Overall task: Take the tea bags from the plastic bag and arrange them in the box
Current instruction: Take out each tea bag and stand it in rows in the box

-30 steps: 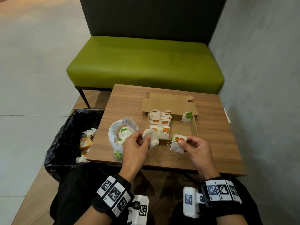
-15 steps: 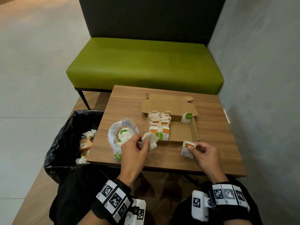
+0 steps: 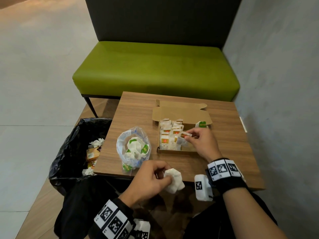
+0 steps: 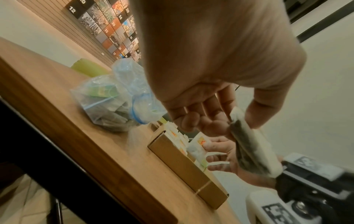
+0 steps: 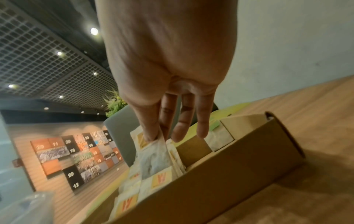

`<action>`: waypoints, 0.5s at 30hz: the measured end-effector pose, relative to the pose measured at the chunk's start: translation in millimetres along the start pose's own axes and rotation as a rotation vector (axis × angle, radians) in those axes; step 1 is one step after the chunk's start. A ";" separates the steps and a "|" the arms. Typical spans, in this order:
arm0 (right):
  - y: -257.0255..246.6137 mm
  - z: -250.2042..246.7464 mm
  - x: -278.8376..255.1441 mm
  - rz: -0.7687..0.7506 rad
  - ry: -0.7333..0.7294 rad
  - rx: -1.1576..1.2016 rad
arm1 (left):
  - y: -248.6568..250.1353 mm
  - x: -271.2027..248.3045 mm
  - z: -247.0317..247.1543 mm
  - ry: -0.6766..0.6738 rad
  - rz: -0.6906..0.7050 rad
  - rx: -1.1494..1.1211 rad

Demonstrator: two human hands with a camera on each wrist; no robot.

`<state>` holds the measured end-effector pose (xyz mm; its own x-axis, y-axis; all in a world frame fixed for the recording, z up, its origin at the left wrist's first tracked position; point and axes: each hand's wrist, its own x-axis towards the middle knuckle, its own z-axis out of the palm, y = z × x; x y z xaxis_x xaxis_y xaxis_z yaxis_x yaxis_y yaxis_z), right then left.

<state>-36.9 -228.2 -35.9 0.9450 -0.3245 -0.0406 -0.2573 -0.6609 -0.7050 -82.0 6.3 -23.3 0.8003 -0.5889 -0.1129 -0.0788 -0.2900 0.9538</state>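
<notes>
Fingers first: right hand (image 3: 202, 144) has thumb and forefinger pinching a tea bag (image 3: 183, 139) by its top, down over the box (image 3: 176, 151), right beside the rows of bags (image 3: 170, 133) already standing in the left part of it, while the other fingers (image 5: 203, 121) stick out fairly straight (the wrist view shows that best). Left hand (image 3: 150, 178) is near the front edge of the table (image 3: 224, 128), fingers curled around a white bundle (image 3: 173, 180) of tea bags, thumb pressed on top; how many are in the bundle I can't tell. Plastic bag (image 3: 133, 147) sits open on the table just left of the box, a pile of green-tagged bags inside. One green-tagged bag (image 3: 202, 124) leans at the box's far right corner, against the flap. Off the table's left side there's a black bin (image 3: 72, 145) with some crumpled paper in it, and a green bench (image 3: 155, 71) behind the table.
</notes>
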 end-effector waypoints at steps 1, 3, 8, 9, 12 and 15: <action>-1.6 4.1 3.9 -0.002 -0.027 -0.041 | -0.6 0.7 -2.0 0.005 0.002 -0.006; -2.7 12.2 10.4 0.024 -0.100 -0.090 | -1.9 1.3 -4.1 -0.005 0.004 -0.006; -3.4 26.2 14.7 0.065 -0.179 -0.223 | -4.6 0.6 -5.8 0.023 -0.007 -0.004; -3.9 27.5 13.8 0.057 -0.155 -0.260 | -5.1 0.5 -5.8 0.030 -0.012 -0.007; -7.0 31.3 10.4 0.039 -0.097 -0.292 | -6.0 2.1 -4.8 0.069 -0.016 -0.019; -8.2 32.0 9.0 0.029 -0.114 -0.337 | -6.4 6.5 -3.6 0.156 -0.005 -0.041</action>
<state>-19.9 -204.0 -53.1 0.9479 -0.2814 -0.1494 -0.3185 -0.8449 -0.4298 -74.1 7.0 -29.2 0.8833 -0.4626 -0.0760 -0.0529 -0.2595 0.9643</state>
